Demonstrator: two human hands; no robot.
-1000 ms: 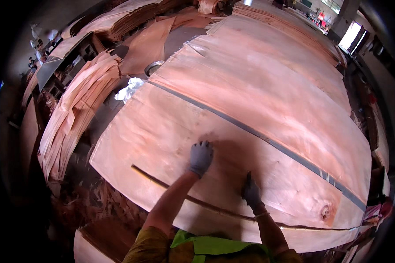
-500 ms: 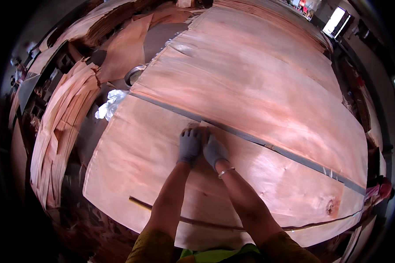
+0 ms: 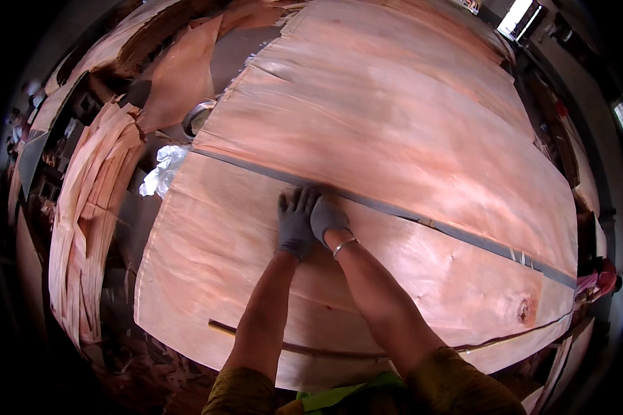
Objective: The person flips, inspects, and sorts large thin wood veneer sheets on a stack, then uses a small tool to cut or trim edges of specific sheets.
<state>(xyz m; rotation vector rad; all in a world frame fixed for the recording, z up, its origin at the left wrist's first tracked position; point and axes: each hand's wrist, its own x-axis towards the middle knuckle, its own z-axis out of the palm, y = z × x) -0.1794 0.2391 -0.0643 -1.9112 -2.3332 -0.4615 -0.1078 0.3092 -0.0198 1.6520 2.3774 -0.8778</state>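
Observation:
A pale wood veneer sheet (image 3: 208,256) lies in front of me, its far edge along a dark gap. My left hand (image 3: 296,225), in a grey glove, rests flat on it just short of the gap, fingers spread. Right beside it, touching, is my gloved right hand (image 3: 329,216). Its fingers point down toward the sheet and are mostly hidden, so anything beneath them cannot be seen. Beyond the gap stretches another large reddish veneer sheet (image 3: 387,124). A thin dark stick or strip (image 3: 311,351) runs across the near part, under my forearms.
Bundled veneer strips (image 3: 93,207) stand at the left, near crumpled white plastic (image 3: 163,169) and a roll of tape (image 3: 199,119). More veneer stacks (image 3: 128,41) lie at the far left. A person (image 3: 597,279) bends at the right edge.
My left hand's fingers have spread out flat, while the right hand has drawn in closer against it. The view has shifted slightly; a small veneer piece at my fingertips is no longer visible.

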